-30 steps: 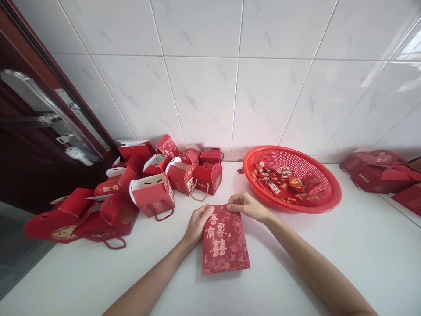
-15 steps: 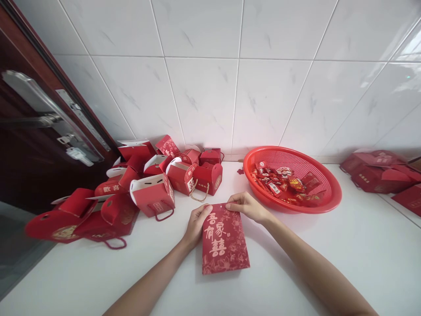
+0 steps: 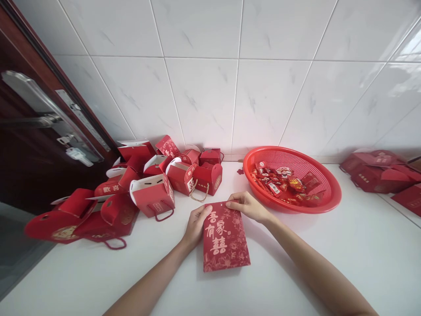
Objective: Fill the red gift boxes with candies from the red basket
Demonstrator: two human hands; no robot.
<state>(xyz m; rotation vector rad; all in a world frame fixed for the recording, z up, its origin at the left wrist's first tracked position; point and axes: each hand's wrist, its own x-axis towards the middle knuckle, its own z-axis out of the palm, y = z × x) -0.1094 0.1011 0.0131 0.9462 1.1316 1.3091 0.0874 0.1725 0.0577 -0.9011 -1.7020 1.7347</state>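
Both hands grip the top end of a red paper gift box (image 3: 226,239), printed with pale characters and flowers. My left hand (image 3: 197,224) pinches its upper left corner, thumb on the front. At the upper right edge, my right hand (image 3: 246,205) pinches the box beside a small hole. The fingers behind the box are hidden. Its printed face is turned up toward me, and its lower end lies nearest to me. Just beyond my right hand stands a red plastic basket (image 3: 330,193) with wrapped sweets (image 3: 279,182) in it.
Several red gift boxes (image 3: 153,195), some with cord handles, crowd the left of the white table (image 3: 279,285). More red boxes (image 3: 378,175) lie at the far right. A tiled wall (image 3: 204,101) closes off the back, and a dark door (image 3: 39,145) with keys stands left.
The box's top edge has risen slightly and its lower edge has shifted a little away from me. Both hands keep their hold, and the other things stay in place.
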